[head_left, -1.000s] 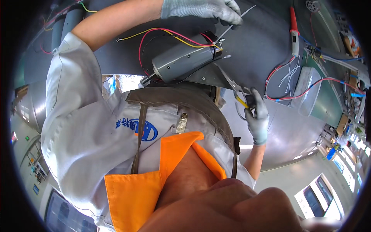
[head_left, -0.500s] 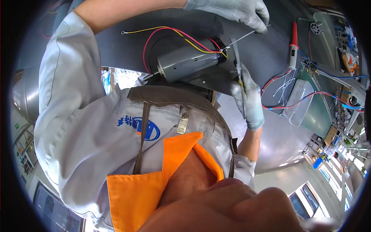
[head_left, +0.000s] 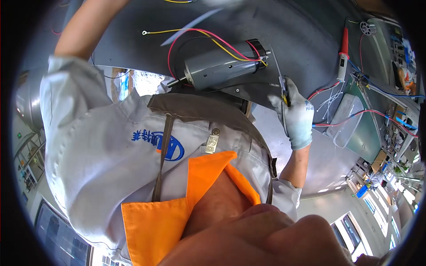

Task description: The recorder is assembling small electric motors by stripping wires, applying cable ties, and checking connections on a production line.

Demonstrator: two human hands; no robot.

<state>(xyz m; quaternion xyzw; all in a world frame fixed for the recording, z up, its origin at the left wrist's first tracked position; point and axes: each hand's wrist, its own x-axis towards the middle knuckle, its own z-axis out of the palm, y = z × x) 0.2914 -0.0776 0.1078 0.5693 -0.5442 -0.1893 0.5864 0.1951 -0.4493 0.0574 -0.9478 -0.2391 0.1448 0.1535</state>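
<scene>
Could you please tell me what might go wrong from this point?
The slim metal cutting tool in the gloved right hand sits close to the red and yellow wires at the grey cylindrical motor; it might nick their insulation. The motor lies on its side and could roll if nudged.

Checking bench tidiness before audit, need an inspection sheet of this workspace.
Surface: dark grey bench top, mostly bare.
Job's things: grey cylindrical motor lying on its side; slim metal hand tool at its wired end.
Clutter: red-handled pen-shaped tool; clear plastic tray; white cable ties.
Grippers: right hand, gloved, fingers closed on the hand tool; left hand blurred at top edge, grip unclear.
Cables: red, yellow and black motor wires looping loose; red and blue leads across the tray.
Surroundings: green mat, windows.
</scene>
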